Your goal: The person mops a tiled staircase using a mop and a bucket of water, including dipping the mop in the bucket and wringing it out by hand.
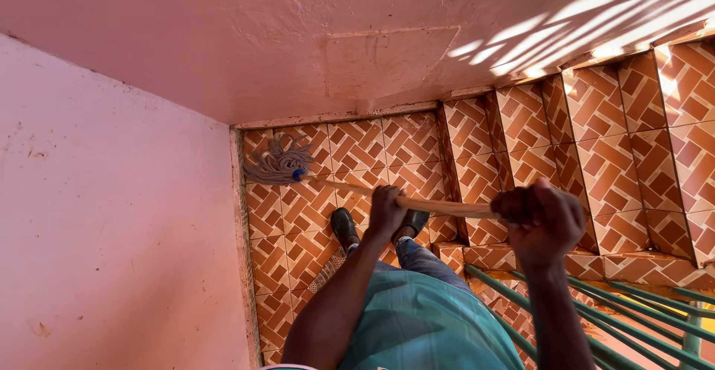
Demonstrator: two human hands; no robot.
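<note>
Teal shirt (424, 325) is filling the bottom of the frame, blue jeans (424, 260) below it. Both forearms are reaching forward over it. Right hand (538, 219) is wrapping fully closed around the top end of the wooden mop handle (439, 206). Left hand (387, 210) is gripping the same handle further down, fingers curled tight around it. Handle is running nearly level, right to left, ending in a blue socket (298, 176). String mop head (275, 163) is lying splayed on the tiled landing (357, 147), in the corner against the pink wall (112, 214). Dark shoes (344, 227) are standing on the tiles just under the handle. Tiled stairs (596, 139) are lying to the right, sunlight streaking the wall above. Green railing (625, 325) is showing at lower right.
</note>
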